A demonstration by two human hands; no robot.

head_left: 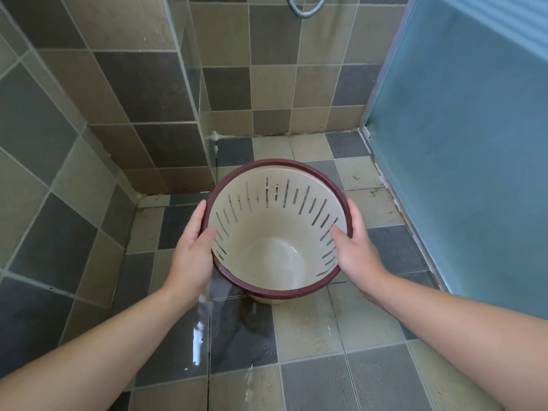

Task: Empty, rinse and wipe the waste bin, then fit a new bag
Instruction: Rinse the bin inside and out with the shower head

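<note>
Bin (pixel 278 229): cream, slotted, dark red rim; held above the wet tiled floor (pixel 311 330), tilted toward the camera
Left hand (pixel 192 247): fingers clamped on the rim; thumb inside
Right hand (pixel 355 247): the same, opposite side

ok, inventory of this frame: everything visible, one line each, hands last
waste bin: 1, cream with slotted walls and dark red rim, held above the floor at centre, no bag or rubbish inside
shower hose: 1, silver, top edge against the back wall
glass panel: 1, clear, upright left of centre
frosted door: 1, blue, right side
floor: grey and beige tiles, wet patch below the bin
left hand: grips the bin's left rim, thumb inside
right hand: grips the right rim, thumb inside
</note>
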